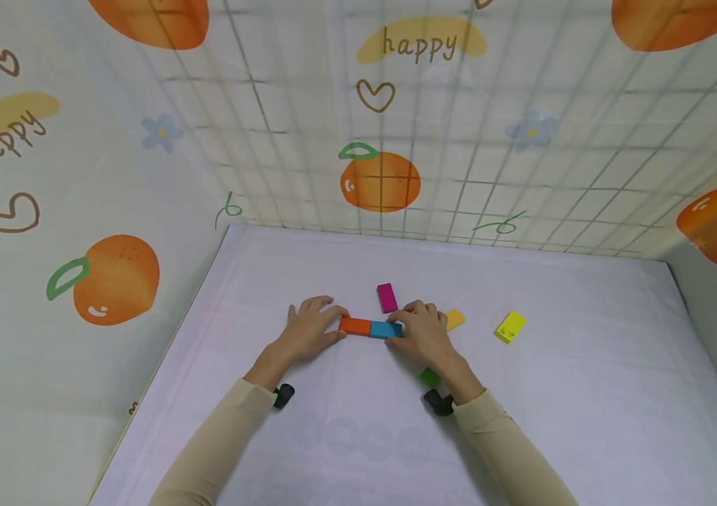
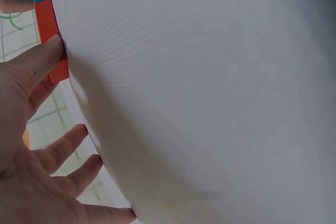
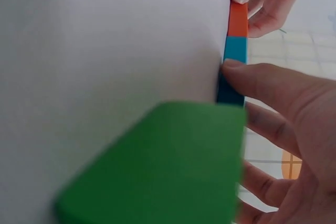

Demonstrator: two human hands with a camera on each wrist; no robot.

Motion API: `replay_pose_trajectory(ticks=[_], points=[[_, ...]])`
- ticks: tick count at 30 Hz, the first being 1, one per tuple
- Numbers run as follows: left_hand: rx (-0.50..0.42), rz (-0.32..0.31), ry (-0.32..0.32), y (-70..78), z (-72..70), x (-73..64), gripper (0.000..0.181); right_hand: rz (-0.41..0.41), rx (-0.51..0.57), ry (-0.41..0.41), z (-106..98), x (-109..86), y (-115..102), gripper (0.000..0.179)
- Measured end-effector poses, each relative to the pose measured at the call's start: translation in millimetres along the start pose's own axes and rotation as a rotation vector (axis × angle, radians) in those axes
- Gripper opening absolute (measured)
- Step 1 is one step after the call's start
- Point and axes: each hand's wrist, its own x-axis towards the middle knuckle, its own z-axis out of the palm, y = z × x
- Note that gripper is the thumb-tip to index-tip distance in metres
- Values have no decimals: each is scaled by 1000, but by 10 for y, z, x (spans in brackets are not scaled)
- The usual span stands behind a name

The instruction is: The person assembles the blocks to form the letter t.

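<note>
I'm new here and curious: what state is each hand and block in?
Left hand: pinching orange block
Right hand: pinching blue block
Orange block: lying, end against blue block
Blue block: lying, end against orange block
Magenta block: lying, not held
Pale orange block: partly hidden by right hand
Yellow block: lying apart, not held
Green block: near right wrist, not held

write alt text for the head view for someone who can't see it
A person's left hand holds an orange block and their right hand a blue block, the two end to end on a white surface. Around them lie a magenta block, an amber block, a yellow block and a green block.
</note>
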Motion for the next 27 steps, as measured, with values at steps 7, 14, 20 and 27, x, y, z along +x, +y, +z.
replay_pose_trajectory(ticks=[7,14,20,27], points=[[-1,-2,-3,3,-2,-2,37,-7,0,17,20,-9,8,32],[-5,-7,-15,-2,-4,2,37,-9,-10,20,27,-6,10,33],[-3,-7,-14,-13,0,-5,37,-4,-13,11,31,-5,-2,33],[-19,-4,-17,-3,-4,-8,37,-3,-2,-4,-21,-33,-10,37]])
